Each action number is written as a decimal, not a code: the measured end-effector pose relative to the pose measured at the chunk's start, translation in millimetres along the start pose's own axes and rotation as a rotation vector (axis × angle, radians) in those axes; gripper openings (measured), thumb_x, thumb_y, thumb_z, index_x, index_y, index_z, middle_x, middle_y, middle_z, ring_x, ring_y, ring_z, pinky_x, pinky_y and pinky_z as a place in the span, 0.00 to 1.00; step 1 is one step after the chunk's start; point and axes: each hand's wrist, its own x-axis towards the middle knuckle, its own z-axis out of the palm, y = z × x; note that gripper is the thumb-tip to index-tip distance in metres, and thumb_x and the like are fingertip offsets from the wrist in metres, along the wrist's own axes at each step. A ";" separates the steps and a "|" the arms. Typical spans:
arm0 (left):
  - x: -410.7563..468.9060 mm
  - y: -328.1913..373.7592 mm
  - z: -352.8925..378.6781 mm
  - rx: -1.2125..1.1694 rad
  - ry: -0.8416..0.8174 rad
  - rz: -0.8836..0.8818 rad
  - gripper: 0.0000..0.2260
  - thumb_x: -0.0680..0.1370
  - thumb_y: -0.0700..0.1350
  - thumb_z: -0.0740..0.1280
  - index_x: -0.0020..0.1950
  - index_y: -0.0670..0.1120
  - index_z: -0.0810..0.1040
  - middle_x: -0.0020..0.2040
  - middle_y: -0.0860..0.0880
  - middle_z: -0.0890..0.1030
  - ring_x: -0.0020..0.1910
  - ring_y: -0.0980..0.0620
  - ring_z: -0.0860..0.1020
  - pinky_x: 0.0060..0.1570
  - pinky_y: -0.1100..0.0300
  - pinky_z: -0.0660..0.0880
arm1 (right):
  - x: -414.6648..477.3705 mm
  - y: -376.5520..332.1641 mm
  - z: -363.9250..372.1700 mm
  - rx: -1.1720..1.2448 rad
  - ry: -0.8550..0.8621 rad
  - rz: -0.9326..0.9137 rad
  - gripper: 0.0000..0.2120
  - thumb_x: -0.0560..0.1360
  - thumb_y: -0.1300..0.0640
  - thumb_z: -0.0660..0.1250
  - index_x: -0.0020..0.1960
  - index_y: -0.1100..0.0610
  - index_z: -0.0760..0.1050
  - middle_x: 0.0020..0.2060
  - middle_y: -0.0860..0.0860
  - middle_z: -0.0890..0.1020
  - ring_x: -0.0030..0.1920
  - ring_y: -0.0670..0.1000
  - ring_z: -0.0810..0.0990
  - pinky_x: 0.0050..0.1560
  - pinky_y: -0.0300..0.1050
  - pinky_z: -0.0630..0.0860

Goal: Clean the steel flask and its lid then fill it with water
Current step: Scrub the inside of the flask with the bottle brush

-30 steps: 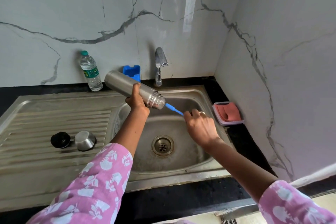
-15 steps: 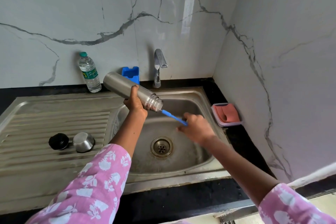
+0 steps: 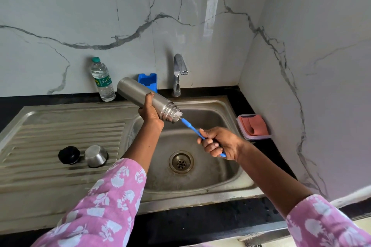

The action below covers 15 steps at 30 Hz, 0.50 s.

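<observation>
My left hand (image 3: 150, 110) grips the steel flask (image 3: 135, 92) around its middle and holds it tilted over the sink, mouth pointing down to the right. My right hand (image 3: 217, 143) grips the blue handle of a bottle brush (image 3: 190, 126). White bristles show at the flask's mouth; the rest of the brush head is hidden inside. On the ribbed draining board lie the black stopper (image 3: 67, 155) and the steel cup lid (image 3: 96, 155), side by side.
The sink basin (image 3: 208, 176) has a round drain (image 3: 181, 162). A steel tap (image 3: 178, 74) stands behind it, with no water running. A plastic water bottle (image 3: 102, 80) and a blue holder (image 3: 148, 80) stand at the wall. A tray with a pink cloth (image 3: 254, 127) sits right of the sink.
My right hand has pulled the brush back down and right, so more of the blue handle and some bristles show outside the flask's mouth. The flask has stayed nearly in place.
</observation>
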 end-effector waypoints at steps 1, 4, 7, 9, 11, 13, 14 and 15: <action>-0.3 0.9 0.7 0.004 0.002 0.004 0.29 0.68 0.45 0.73 0.65 0.38 0.68 0.50 0.42 0.79 0.43 0.44 0.80 0.38 0.52 0.79 | -0.4 0.8 1.8 -0.064 0.024 -0.029 0.15 0.81 0.56 0.56 0.39 0.62 0.70 0.22 0.47 0.64 0.18 0.41 0.60 0.15 0.31 0.53; 2.7 0.1 1.9 0.019 -0.002 -0.011 0.27 0.70 0.45 0.71 0.65 0.39 0.68 0.50 0.42 0.79 0.42 0.46 0.80 0.36 0.53 0.79 | 2.7 5.3 14.6 -0.474 0.260 -0.249 0.12 0.79 0.56 0.62 0.39 0.61 0.73 0.24 0.49 0.65 0.19 0.43 0.60 0.19 0.33 0.55; 4.3 -0.2 3.5 0.063 0.013 -0.033 0.27 0.69 0.45 0.72 0.65 0.40 0.67 0.55 0.41 0.79 0.44 0.45 0.81 0.42 0.49 0.80 | 7.9 13.7 14.8 -1.160 0.637 -0.421 0.12 0.80 0.54 0.59 0.49 0.60 0.77 0.34 0.56 0.75 0.29 0.54 0.75 0.30 0.41 0.67; 3.6 0.6 6.7 0.109 0.017 -0.081 0.27 0.68 0.45 0.73 0.64 0.42 0.67 0.54 0.42 0.79 0.44 0.45 0.81 0.45 0.47 0.80 | 12.7 23.5 1.3 -1.784 0.860 -0.620 0.16 0.78 0.61 0.53 0.59 0.61 0.76 0.38 0.59 0.80 0.34 0.60 0.79 0.31 0.48 0.73; 2.2 1.2 10.2 0.127 0.026 -0.123 0.27 0.68 0.45 0.73 0.63 0.42 0.67 0.52 0.42 0.80 0.45 0.45 0.81 0.46 0.44 0.80 | 10.0 24.2 -9.1 -2.044 0.955 -0.708 0.21 0.71 0.65 0.51 0.56 0.66 0.79 0.29 0.58 0.77 0.23 0.57 0.76 0.19 0.43 0.69; 1.1 1.5 12.8 0.105 0.061 -0.130 0.28 0.67 0.45 0.74 0.63 0.42 0.66 0.52 0.42 0.80 0.46 0.44 0.82 0.47 0.41 0.79 | 8.2 21.9 -10.9 -2.147 0.988 -0.804 0.22 0.70 0.67 0.51 0.55 0.67 0.79 0.27 0.57 0.76 0.21 0.56 0.74 0.17 0.41 0.68; 1.1 0.8 13.2 0.090 0.076 -0.121 0.28 0.67 0.45 0.74 0.63 0.42 0.66 0.52 0.42 0.79 0.46 0.44 0.82 0.47 0.41 0.79 | 8.2 20.6 -7.6 -2.175 0.969 -0.801 0.22 0.71 0.67 0.51 0.58 0.68 0.77 0.30 0.59 0.77 0.23 0.57 0.76 0.19 0.43 0.70; 1.2 -1.1 13.1 0.083 0.091 -0.107 0.29 0.67 0.44 0.74 0.63 0.43 0.65 0.53 0.42 0.79 0.45 0.44 0.81 0.47 0.42 0.80 | 8.3 18.0 -2.5 -2.150 0.913 -0.802 0.22 0.73 0.67 0.51 0.63 0.67 0.74 0.35 0.61 0.79 0.30 0.60 0.79 0.25 0.47 0.73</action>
